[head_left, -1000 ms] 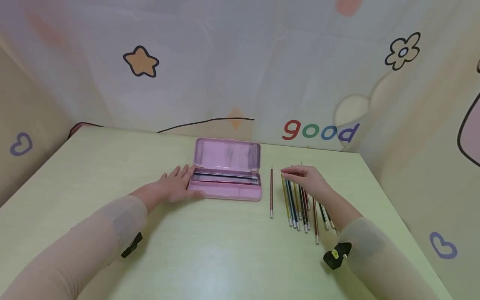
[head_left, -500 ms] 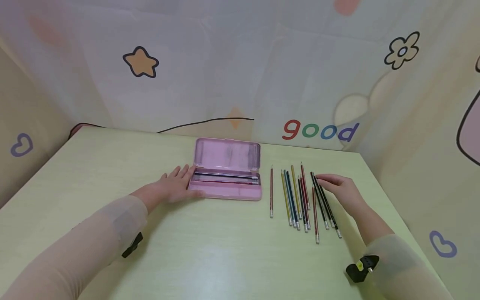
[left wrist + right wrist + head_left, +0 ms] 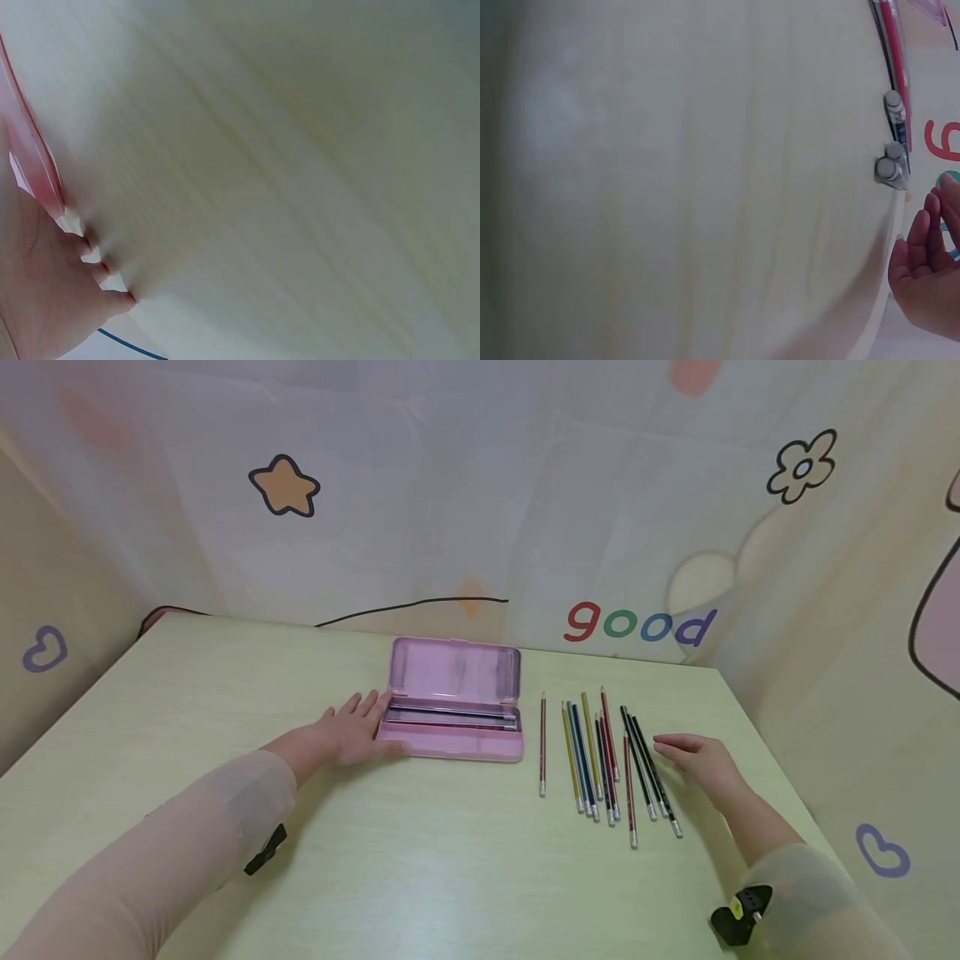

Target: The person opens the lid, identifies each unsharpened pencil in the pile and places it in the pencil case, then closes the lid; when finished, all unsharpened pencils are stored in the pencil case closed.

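My left hand [image 3: 351, 735] rests against the left end of a pink pencil case [image 3: 457, 746], fingers straight and thumb along its near edge. The case lies with its lid [image 3: 453, 668] raised, and a dark pencil [image 3: 450, 712] and a red pencil [image 3: 450, 724] lie inside. To its right a row of loose pencils, yellow, blue, red and black, lies on the table. Just right of the rightmost black pencil [image 3: 657, 777] is my right hand [image 3: 701, 767], fingers loosely bent, holding nothing. The right wrist view shows that hand [image 3: 930, 281] apart from the pencil ends [image 3: 890, 169].
A single red pencil [image 3: 543, 743] lies between the case and the other pencils. The pale table [image 3: 420, 868] ends at a printed cloth backdrop [image 3: 420, 543], which also hangs at both sides.
My right hand has moved right from over the yellow pencils, past the black ones, to beside them, uncovering the row. My left hand and the case have stayed in place.
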